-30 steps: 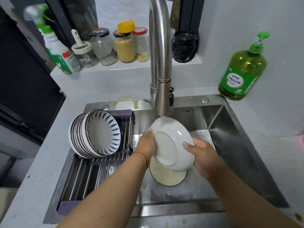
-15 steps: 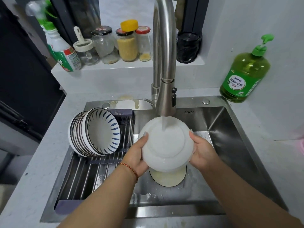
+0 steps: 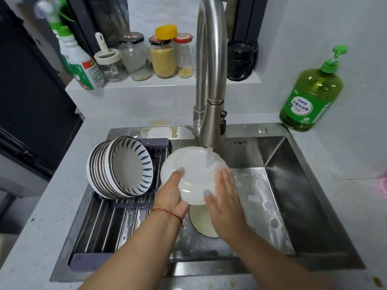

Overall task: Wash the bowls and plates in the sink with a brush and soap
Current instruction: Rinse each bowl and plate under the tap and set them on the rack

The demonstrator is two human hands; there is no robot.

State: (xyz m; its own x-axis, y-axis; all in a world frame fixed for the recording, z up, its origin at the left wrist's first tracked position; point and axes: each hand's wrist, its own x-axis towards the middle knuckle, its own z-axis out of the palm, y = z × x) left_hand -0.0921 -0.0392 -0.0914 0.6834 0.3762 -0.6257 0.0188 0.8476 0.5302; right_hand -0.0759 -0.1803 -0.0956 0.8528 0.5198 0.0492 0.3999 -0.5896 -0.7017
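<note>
Head view, left to right: a stack of blue-striped bowls (image 3: 123,167) leans on its side on the drying rack (image 3: 109,222) over the left of the sink (image 3: 310,185). Just right of it, the left hand (image 3: 171,195) cups a white plate (image 3: 193,175) from below, thumb hooked over the near-left rim. The plate is tilted under the faucet (image 3: 211,80), water running onto it. The right hand (image 3: 223,197) lies flat, fingers straight, against the plate's near-right side, gripping nothing. Another dish (image 3: 202,221) lies on the sink floor below. The soap bottle (image 3: 312,95) stands far right. I judge the plate stiff, breakable and slick when wet; it is best held at the rim, with support underneath.
</note>
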